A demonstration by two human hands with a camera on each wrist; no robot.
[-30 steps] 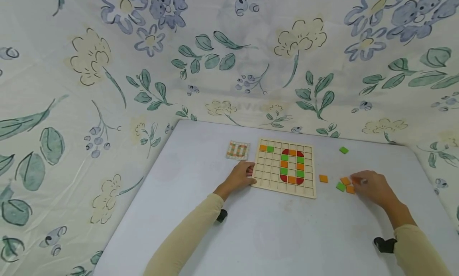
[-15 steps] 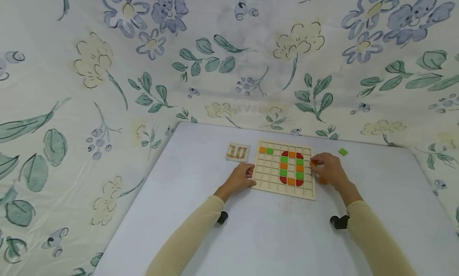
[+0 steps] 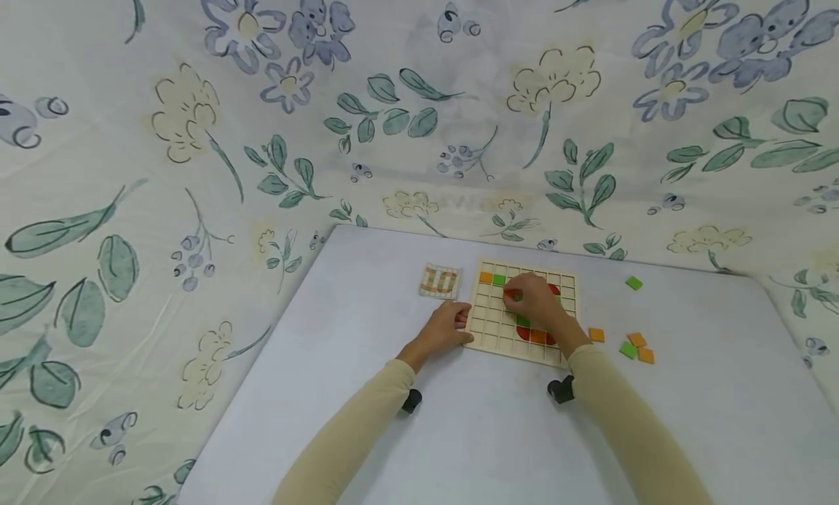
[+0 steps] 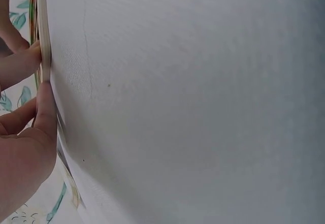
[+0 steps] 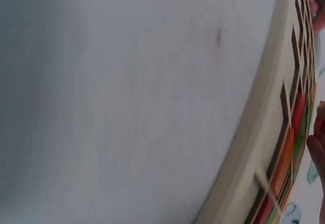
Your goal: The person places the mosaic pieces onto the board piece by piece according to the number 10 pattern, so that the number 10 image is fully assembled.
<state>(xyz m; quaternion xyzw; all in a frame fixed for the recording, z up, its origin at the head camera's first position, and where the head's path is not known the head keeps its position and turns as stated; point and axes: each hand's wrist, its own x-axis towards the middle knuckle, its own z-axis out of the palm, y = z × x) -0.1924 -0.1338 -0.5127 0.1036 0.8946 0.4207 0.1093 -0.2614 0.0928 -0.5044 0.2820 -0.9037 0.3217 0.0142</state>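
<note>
A square wooden grid board lies on the table; orange and green tiles sit in its upper left corner, and red, green and orange ones lie to the right of its middle. My left hand holds the board's left edge, with thumb and fingers against it in the left wrist view. Over the board, my right hand pinches an orange tile between thumb and fingers, raised above the grid in the right wrist view. This hand hides part of the coloured tiles.
A small patterned card lies left of the board. To the right are a loose orange tile, a small cluster with a green tile, and another green tile further back. Floral cloth hangs behind the white table.
My right hand has picked an orange tile from the cluster on the right and carried it left over the board. My left hand stays at the board's left edge.
</note>
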